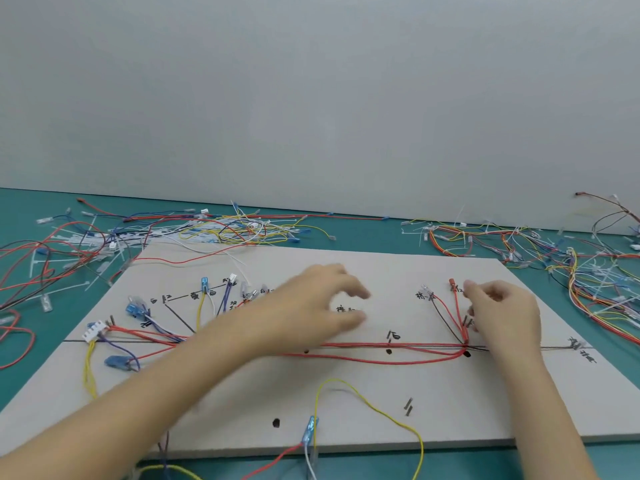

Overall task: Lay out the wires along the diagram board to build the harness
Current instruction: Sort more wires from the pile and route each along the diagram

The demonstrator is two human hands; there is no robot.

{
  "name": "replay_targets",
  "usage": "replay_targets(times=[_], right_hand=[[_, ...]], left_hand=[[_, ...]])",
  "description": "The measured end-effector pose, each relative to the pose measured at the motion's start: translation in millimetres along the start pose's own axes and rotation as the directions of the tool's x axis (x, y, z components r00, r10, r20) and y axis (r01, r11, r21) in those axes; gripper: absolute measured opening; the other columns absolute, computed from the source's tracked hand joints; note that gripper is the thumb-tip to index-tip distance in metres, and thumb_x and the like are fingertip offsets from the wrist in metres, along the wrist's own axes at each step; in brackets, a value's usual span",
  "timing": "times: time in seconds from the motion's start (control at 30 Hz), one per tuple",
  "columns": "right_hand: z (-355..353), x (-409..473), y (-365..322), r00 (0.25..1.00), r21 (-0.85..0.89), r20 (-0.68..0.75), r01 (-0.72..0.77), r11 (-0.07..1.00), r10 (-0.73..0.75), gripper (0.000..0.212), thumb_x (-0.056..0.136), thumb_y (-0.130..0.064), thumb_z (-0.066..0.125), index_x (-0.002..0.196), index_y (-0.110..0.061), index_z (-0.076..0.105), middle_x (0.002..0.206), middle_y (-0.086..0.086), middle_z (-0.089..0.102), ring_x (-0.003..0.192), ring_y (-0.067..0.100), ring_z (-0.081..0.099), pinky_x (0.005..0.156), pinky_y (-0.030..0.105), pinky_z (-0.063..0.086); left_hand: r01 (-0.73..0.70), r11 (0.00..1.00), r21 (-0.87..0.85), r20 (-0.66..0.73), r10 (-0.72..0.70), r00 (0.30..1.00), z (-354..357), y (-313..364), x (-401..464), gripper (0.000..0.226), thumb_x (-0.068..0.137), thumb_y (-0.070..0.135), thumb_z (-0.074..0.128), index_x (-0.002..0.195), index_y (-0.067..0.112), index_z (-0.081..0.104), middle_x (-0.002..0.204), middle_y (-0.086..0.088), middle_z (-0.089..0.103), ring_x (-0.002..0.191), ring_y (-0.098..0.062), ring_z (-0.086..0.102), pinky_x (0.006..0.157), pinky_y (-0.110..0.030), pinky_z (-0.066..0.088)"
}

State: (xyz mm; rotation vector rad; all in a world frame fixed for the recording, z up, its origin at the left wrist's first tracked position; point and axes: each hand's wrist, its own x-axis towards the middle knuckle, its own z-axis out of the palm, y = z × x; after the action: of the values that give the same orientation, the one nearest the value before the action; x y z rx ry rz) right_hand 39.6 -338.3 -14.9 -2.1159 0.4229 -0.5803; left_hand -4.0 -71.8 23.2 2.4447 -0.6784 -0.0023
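Red wires [381, 348] run along the diagram board [346, 403]; left hand [322, 303] spread loose, right hand [502, 310] grip unclear.

Teal tabletop [41, 368] beneath a pale grey wall [311, 98]. Heaped at far left, a tangle of spare leads [69, 244] in red, blue and black, mixed with white cable ties [194, 233]. Heaped at far right, another pile of spare leads [595, 271], mostly red, orange and yellow. Small clear pieces, possibly terminal sleeves, scattered among both heaps.
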Motion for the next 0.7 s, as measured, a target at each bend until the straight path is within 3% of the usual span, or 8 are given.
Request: replay_targets(times=[0.07,0.1,0.17,0.23,0.33,0.47,0.53,0.7], right_hand=[[12,-8,-10,0.995,0.115,0.016,0.099,0.988,-0.102,0.026,0.086,-0.028,0.066,0.064,-0.015,0.063,0.059,0.003,0.062,0.061,0.027,0.060,0.068,0.038,0.050],[18,-13,-15,0.987,0.163,0.048,0.144,0.976,-0.154,0.027,0.086,-0.026,0.067,0.062,-0.014,0.063,0.056,0.003,0.060,0.056,0.023,0.056,0.064,0.036,0.048],[31,-26,-26,0.958,0.233,0.134,0.220,0.947,-0.255,0.027,0.084,-0.022,0.071,0.061,-0.013,0.062,0.056,0.010,0.058,0.054,0.018,0.049,0.060,0.033,0.044],[42,-40,-35,0.912,0.259,0.230,0.278,0.925,-0.339,0.026,0.083,-0.021,0.074,0.060,-0.014,0.063,0.056,0.012,0.057,0.053,0.012,0.044,0.058,0.029,0.040],[55,-57,-44,0.825,0.322,0.407,0.272,0.907,-0.392,0.025,0.081,-0.022,0.076,0.060,-0.013,0.065,0.052,0.000,0.054,0.051,0.009,0.043,0.053,0.022,0.036],[60,-70,-46,0.702,0.345,0.606,0.191,0.919,-0.373,0.030,0.080,-0.030,0.078,0.061,-0.009,0.065,0.052,-0.003,0.055,0.051,0.008,0.044,0.051,0.017,0.034],[59,-70,-46,0.691,0.328,0.624,0.192,0.925,-0.365,0.030,0.082,-0.029,0.075,0.063,-0.008,0.066,0.052,-0.004,0.055,0.051,0.008,0.045,0.051,0.016,0.034],[57,-67,-45,0.696,0.289,0.622,0.223,0.931,-0.359,0.026,0.087,-0.026,0.070,0.066,-0.011,0.069,0.057,-0.001,0.061,0.054,0.008,0.050,0.054,0.018,0.038]], left_hand=[[0.070,0.996,-0.046,-0.033,-0.072,0.997,-22,-20,-8,0.015,0.092,0.032,0.061,0.105,0.031,0.069,0.104,0.014,0.063,0.099,0.003,0.053,0.076,-0.007,0.039],[0.109,0.992,-0.058,-0.041,-0.111,0.993,-33,-30,-12,0.007,0.090,0.030,0.064,0.093,0.031,0.070,0.093,0.014,0.066,0.089,0.004,0.057,0.070,-0.008,0.041],[0.183,0.982,-0.043,-0.016,-0.184,0.983,-54,-53,-20,0.011,0.086,0.033,0.068,0.077,0.028,0.069,0.077,0.012,0.068,0.072,-0.001,0.061,0.066,-0.019,0.048],[0.259,0.966,0.010,0.091,-0.258,0.962,-73,-78,-29,0.017,0.080,0.044,0.072,0.072,0.028,0.069,0.069,0.011,0.066,0.064,-0.004,0.059,0.067,-0.033,0.050],[0.333,0.940,0.080,0.261,-0.342,0.903,-91,-114,-46,0.028,0.068,0.061,0.071,0.073,0.034,0.071,0.068,0.009,0.066,0.063,-0.008,0.057,0.064,-0.040,0.049],[0.396,0.915,-0.080,0.411,-0.332,0.849,-121,-160,-76,0.019,0.067,0.034,0.076,0.085,0.031,0.075,0.067,0.006,0.061,0.062,-0.010,0.052,0.060,-0.022,0.043],[0.430,0.894,-0.127,0.480,-0.324,0.815,-136,-179,-92,0.027,0.066,0.022,0.083,0.092,0.024,0.074,0.068,0.005,0.058,0.063,-0.011,0.051,0.059,-0.019,0.044],[0.476,0.878,0.046,0.604,-0.404,0.687,-142,-199,-107,0.051,0.052,0.038,0.094,0.098,0.029,0.075,0.073,0.015,0.061,0.057,-0.005,0.051,0.058,-0.018,0.044]])
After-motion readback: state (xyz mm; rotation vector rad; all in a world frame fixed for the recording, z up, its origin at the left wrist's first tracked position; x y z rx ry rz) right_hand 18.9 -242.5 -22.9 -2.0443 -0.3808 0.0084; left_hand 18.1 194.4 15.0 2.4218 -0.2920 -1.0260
